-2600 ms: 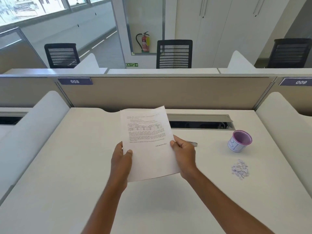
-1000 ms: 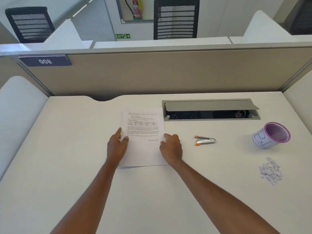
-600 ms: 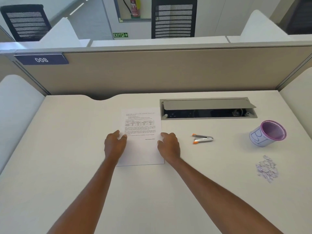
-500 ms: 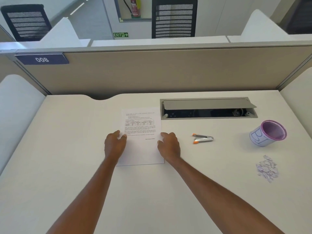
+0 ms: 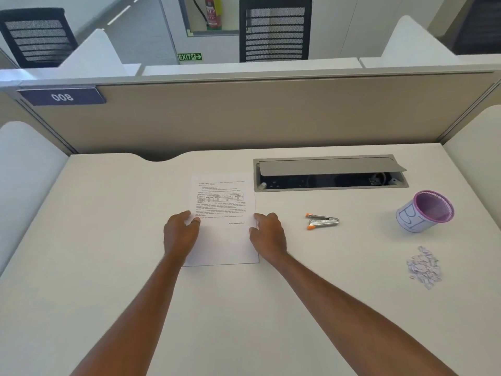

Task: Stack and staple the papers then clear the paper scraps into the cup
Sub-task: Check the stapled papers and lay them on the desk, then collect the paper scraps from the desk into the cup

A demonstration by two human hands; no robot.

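Observation:
The printed papers [image 5: 222,213] lie flat on the white desk [image 5: 108,240], squared into one pile. My left hand [image 5: 181,233] rests on the pile's left edge, fingertips on the sheet. My right hand [image 5: 268,234] touches the right edge with fingers apart. Neither hand grips anything. A small silver stapler [image 5: 323,221] with orange tips lies right of my right hand. Farther right stands a purple-rimmed cup [image 5: 424,211] wrapped in white paper. A heap of paper scraps [image 5: 424,268] lies in front of the cup.
An open grey cable tray [image 5: 330,173] is sunk into the desk behind the stapler. A beige partition [image 5: 271,115] closes the far edge, with white side dividers [image 5: 24,175] left and right. Black chairs stand beyond.
The papers were held up off the desk in both hands 2.6 s ago; they now lie flat on it. Over the last second my hands have barely moved on the sheet edges.

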